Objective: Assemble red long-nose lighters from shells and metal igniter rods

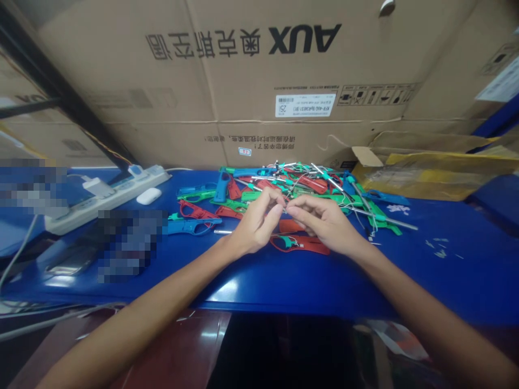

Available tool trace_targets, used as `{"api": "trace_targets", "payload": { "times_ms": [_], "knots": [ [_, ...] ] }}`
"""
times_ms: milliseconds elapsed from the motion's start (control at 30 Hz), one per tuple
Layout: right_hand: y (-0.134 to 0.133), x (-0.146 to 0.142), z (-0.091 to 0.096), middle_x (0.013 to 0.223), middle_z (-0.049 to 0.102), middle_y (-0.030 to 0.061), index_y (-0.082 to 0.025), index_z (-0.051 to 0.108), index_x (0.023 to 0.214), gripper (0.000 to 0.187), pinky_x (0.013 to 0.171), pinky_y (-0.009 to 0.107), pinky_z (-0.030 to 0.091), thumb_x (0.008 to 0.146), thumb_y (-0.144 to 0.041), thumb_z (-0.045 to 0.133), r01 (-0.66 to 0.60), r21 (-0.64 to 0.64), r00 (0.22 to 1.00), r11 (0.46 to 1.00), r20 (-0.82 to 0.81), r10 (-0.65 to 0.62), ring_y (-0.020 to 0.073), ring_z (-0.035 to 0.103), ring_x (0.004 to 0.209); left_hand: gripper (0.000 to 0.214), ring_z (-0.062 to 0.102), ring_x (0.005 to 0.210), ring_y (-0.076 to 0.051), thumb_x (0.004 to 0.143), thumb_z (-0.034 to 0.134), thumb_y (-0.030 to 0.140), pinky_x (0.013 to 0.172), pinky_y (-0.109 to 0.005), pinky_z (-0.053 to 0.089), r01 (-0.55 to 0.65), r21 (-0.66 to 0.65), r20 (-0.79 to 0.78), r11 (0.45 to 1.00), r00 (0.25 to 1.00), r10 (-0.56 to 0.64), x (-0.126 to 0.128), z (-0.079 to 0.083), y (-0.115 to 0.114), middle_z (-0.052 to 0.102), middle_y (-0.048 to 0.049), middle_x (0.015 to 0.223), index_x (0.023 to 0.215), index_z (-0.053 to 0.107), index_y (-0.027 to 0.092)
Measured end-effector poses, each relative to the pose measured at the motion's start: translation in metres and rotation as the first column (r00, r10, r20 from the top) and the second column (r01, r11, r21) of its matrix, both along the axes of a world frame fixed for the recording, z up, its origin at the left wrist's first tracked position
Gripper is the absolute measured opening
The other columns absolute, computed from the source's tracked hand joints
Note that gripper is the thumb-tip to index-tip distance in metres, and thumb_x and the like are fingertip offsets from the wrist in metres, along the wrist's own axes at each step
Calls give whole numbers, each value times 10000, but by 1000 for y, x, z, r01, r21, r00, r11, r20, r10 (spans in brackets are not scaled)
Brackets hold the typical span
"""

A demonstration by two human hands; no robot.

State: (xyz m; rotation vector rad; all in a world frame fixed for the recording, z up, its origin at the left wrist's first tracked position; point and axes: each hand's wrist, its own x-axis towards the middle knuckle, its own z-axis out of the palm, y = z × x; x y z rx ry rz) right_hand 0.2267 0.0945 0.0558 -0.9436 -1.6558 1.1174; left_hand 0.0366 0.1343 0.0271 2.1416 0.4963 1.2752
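Note:
My left hand (pixel 257 222) and my right hand (pixel 320 220) meet fingertip to fingertip above the blue table (pixel 284 281). Both are pinched on a tiny piece between them that I cannot make out. Just under the hands lies a red plastic handle part (pixel 302 244) with a green insert. Behind them spreads a pile of red, green and blue plastic handle parts (pixel 292 186) mixed with thin metal rods. A blue handle part (pixel 190 225) lies apart at the left.
A white power strip (pixel 109 195) with a plugged charger and a white earbud case (pixel 148 195) lie at the left. Large cardboard boxes (pixel 259 81) wall off the back. A flat yellow-taped carton (pixel 433 173) rests at the right. Small white scraps (pixel 440 248) dot the table.

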Motion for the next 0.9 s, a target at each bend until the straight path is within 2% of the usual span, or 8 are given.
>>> {"api": "trace_targets", "payload": {
  "times_ms": [167, 367, 600, 667, 767, 833, 900],
  "knots": [
    [-1, -2, 3, 606, 485, -65, -209, 682, 865, 303, 463, 241, 285, 895, -509, 697, -19, -22, 999, 1000, -28, 19, 75, 383, 516, 258, 491, 754, -161, 1070, 377, 455, 679, -314, 433, 0, -17, -28, 1000, 1000, 0, 1, -1, 1, 529, -21, 881, 1016, 468, 220],
    [0, -4, 1, 596, 488, -67, -205, 661, 833, 338, 462, 240, 291, 874, -536, 714, -25, -49, 998, 998, -50, 23, 71, 397, 512, 238, 515, 816, -167, 1078, 355, 432, 733, -323, 453, 16, 9, -50, 1000, 999, -15, 2, 0, 2, 547, -32, 927, 1017, 450, 222],
    [2, -4, -3, 549, 430, -90, -206, 651, 819, 350, 427, 233, 235, 847, -541, 746, -26, -94, 996, 995, -83, 18, 59, 327, 470, 232, 526, 837, -170, 1088, 299, 416, 756, -334, 469, 6, 24, -77, 1000, 997, -4, 3, -1, 0, 553, -42, 970, 1048, 430, 229],
    [4, -3, -6, 544, 392, -100, -205, 622, 802, 371, 419, 226, 209, 834, -547, 760, -26, -147, 994, 989, -113, 10, 51, 290, 455, 223, 531, 838, -173, 1086, 310, 408, 761, -341, 466, -32, 35, -83, 999, 996, 35, 3, -1, 0, 552, -44, 967, 1062, 437, 226],
    [10, -1, -11, 572, 334, -105, -211, 538, 759, 433, 418, 209, 173, 841, -584, 741, -44, -248, 971, 968, -237, -17, 40, 239, 450, 194, 525, 782, -164, 1077, 333, 375, 727, -337, 446, -167, 40, -95, 985, 981, 170, 4, 1, 2, 555, -32, 921, 1070, 447, 218],
    [17, 2, -14, 607, 325, -96, -214, 512, 770, 426, 416, 199, 177, 869, -574, 716, -37, -333, 932, 942, -352, -88, 43, 249, 461, 183, 522, 750, -158, 1071, 341, 356, 710, -332, 432, -253, 32, -120, 967, 960, 255, 3, 3, 4, 557, -17, 878, 1040, 452, 213],
    [25, 7, -16, 632, 352, -78, -210, 518, 796, 336, 406, 191, 215, 906, -471, 699, -21, -452, 871, 892, -447, -205, 53, 294, 479, 193, 532, 747, -159, 1066, 346, 353, 714, -332, 430, -317, 13, -163, 948, 935, 315, 2, 4, 6, 568, -11, 858, 1020, 465, 207]
  ]
}}
